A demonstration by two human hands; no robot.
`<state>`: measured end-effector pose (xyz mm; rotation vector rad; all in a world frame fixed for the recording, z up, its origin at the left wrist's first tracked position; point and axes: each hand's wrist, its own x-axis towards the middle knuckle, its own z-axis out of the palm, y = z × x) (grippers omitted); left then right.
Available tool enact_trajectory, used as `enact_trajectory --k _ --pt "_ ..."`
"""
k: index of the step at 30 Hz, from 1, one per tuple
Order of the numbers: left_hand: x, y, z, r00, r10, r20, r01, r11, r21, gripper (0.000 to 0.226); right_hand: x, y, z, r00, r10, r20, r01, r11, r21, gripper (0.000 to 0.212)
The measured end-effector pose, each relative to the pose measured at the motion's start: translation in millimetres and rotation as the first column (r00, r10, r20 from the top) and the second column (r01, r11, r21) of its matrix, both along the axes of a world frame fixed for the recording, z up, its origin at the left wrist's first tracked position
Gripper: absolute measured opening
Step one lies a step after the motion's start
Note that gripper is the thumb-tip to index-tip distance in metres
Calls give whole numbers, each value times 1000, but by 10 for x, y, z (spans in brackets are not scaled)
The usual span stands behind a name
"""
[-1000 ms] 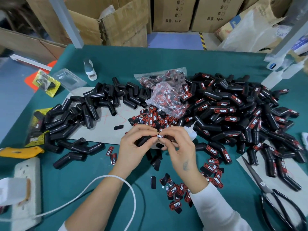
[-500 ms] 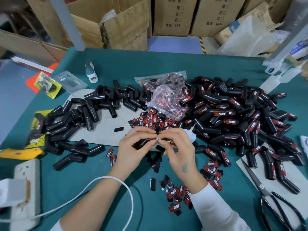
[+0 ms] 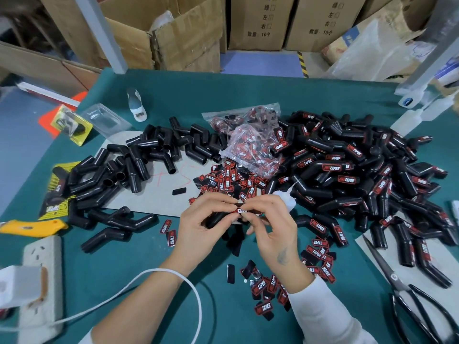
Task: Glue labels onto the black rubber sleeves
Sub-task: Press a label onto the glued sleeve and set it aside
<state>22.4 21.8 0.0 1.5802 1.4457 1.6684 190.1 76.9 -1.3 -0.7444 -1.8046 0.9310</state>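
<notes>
My left hand grips a black rubber sleeve just above the green table. My right hand pinches a red-and-black label against that sleeve between thumb and forefinger. Plain unlabelled sleeves lie heaped at the left. Labelled sleeves form a large pile at the right. Loose labels are scattered behind my hands, and more labels lie by my right wrist. A white glue bottle lies just behind my right hand, partly hidden.
A clear bag of labels sits at centre back. Black scissors lie at the right front. A yellow knife, a power strip and a white cable are at the left front. Cardboard boxes stand behind the table.
Both hands stay together on the sleeve and label, with only small finger shifts. The view has tilted slightly, so everything sits a little lower in frame.
</notes>
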Motion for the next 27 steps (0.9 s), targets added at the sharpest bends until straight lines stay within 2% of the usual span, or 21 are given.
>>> enact_trajectory --k 5,8,13,17,23,27 --pt "2 -3 0 1000 14 -13 -14 1000 14 10 -7 -27 4 998 26 -62 -29 998 -55 28" --pt "5 -27 5 999 32 7 -33 999 38 14 -20 -89 51 989 -15 -149 -24 967 -254 39" --pt "43 -75 39 998 58 -18 -56 994 98 19 -19 -184 98 953 1 -302 -155 861 -485 20" --pt "72 -76 49 993 45 -106 -32 992 124 18 -19 -206 124 952 57 -300 -212 831 -514 20" --pt "83 -75 26 986 19 -164 6 988 152 21 -4 -195 103 947 35 -318 -224 783 -580 14" --pt "64 -68 36 983 9 -183 24 984 174 23 23 -181 109 941 42 -334 -245 767 -593 25"
